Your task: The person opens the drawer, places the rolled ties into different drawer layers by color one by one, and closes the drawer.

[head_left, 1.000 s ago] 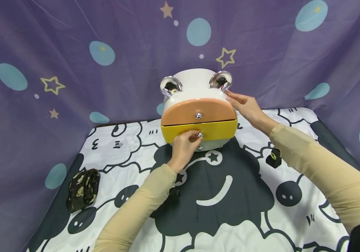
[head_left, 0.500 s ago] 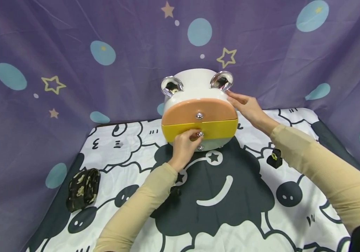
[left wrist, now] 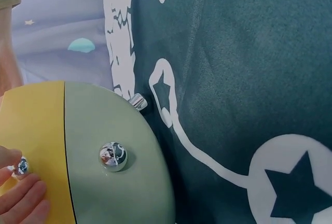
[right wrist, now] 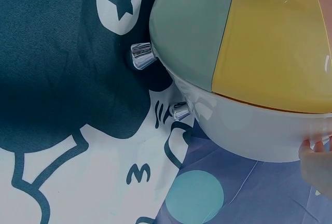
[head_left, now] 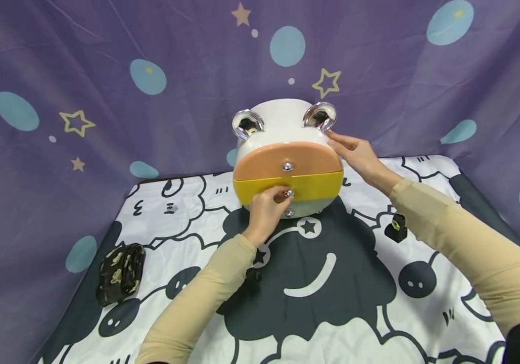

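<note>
A white, rounded drawer cabinet [head_left: 282, 119] with two shiny ear-like rings on top stands at the back of the cloth. Its fronts are an orange drawer [head_left: 264, 159], a yellow drawer [head_left: 319, 188] and a grey-green drawer [left wrist: 104, 125], each with a round silver knob. My left hand [head_left: 264, 212] pinches the yellow drawer's knob [head_left: 289, 193] between thumb and fingers. All drawers look nearly flush with the body. On the cabinet's right side, my right hand [head_left: 360, 156] rests its fingertips just below the ear; in the right wrist view its fingers touch the white wall.
A folded dark patterned pouch [head_left: 121, 273] lies at the left on the sheep-print cloth [head_left: 355, 333]. A small black object [head_left: 396, 228] sits near the right forearm. Behind the cabinet hangs a purple curtain [head_left: 205, 101]. Short silver feet [right wrist: 142, 55] show under the cabinet.
The yellow drawer has moved slightly inward, and the dark gap along its top edge has narrowed. My left hand went with its knob; my right hand stays at the cabinet's side.
</note>
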`<state>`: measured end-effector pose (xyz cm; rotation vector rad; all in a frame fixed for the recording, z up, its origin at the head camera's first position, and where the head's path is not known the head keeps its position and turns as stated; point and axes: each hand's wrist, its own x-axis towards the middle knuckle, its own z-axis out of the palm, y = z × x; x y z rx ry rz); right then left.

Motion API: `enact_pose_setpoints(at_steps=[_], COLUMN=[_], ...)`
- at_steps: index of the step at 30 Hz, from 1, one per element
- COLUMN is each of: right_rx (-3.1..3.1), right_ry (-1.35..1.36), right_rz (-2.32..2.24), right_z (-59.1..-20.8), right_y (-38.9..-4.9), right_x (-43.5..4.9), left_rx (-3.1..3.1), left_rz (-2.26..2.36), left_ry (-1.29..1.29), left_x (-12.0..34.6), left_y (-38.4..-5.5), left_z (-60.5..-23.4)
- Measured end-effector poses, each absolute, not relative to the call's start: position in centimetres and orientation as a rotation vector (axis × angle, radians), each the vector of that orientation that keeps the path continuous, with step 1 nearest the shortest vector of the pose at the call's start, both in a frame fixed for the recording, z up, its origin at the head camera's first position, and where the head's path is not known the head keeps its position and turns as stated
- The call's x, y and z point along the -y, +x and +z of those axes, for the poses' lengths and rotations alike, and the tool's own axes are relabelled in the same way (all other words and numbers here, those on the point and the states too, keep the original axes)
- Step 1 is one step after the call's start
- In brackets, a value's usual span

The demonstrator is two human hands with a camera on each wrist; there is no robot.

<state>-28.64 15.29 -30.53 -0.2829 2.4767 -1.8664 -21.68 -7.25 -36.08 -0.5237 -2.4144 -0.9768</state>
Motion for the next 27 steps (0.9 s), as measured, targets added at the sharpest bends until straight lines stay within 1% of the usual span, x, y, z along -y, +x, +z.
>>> enact_pose_setpoints(at_steps=[15,27], right_rx=[-2.473,-2.456], right_ry=[-0.309,-0.312], right_rz=[-1.869,-1.896], right_z=[-30.62,-30.59], right_y=[-28.81,-28.84], right_x=[-15.37,-15.34], left_rx=[2.421,2.406], left_rz=[-0.957,-1.015], left_ry=[-0.523,-0.522], left_x=[7.12,7.21], left_y=[-21.74,-21.03], left_z=[-36.14,-36.19])
